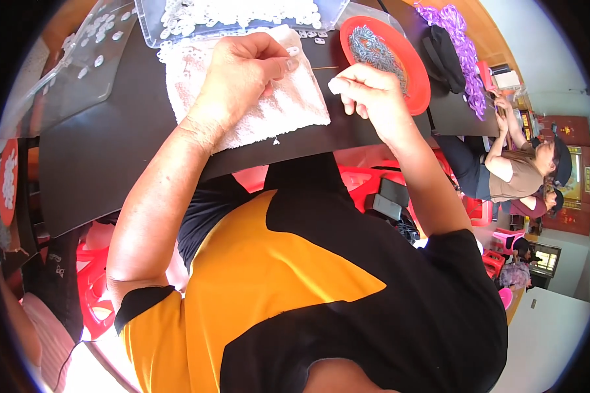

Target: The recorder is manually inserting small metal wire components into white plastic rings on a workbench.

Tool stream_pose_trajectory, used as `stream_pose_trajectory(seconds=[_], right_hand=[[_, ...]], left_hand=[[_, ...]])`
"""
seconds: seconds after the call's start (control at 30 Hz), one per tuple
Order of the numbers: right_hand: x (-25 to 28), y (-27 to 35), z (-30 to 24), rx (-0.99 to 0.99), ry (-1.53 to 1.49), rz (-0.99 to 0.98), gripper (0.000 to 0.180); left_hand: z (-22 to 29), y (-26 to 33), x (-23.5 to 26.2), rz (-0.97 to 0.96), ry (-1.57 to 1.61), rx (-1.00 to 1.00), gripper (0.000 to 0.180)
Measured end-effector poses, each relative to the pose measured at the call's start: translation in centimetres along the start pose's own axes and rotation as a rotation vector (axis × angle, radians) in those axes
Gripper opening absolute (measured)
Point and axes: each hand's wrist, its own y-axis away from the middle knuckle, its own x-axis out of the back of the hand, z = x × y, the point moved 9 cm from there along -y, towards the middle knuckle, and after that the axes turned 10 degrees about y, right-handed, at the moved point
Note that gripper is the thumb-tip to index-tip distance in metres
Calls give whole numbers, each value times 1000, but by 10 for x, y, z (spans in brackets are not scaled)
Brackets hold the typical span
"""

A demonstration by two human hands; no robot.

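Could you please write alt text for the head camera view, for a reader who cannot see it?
A person's left hand and right hand pinch small white pieces over a white towel on a black table, a thin stick between them. A red plate of small grey parts sits right.

— What was held in the left hand (pixel 242 69)?
— A small white ring-shaped piece (pixel 293 50) was pinched at the fingertips, above the far edge of a white towel (pixel 275 111) that was spread flat on the black bench (pixel 111 131).

— And in the right hand (pixel 367 92)?
— A thin, straight needle-like rod (pixel 322 67) was gripped, laid level and pointed toward the left hand's fingertips. A pale piece (pixel 335 85) was pressed at the thumb; its shape could not be made out.
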Motion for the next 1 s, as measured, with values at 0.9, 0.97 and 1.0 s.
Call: stream_pose_trajectory(seconds=[0.9, 0.97, 1.0], right_hand=[[-32, -8, -31, -122, -529, -245, 21], [-26, -11, -28, -96, -500, -185, 21], [-19, -14, -28, -52, -419, -134, 21]], left_hand=[[25, 19, -31, -288, 111, -372, 18], [27, 18, -25, -245, 83, -395, 18], [35, 19, -21, -207, 57, -418, 19]])
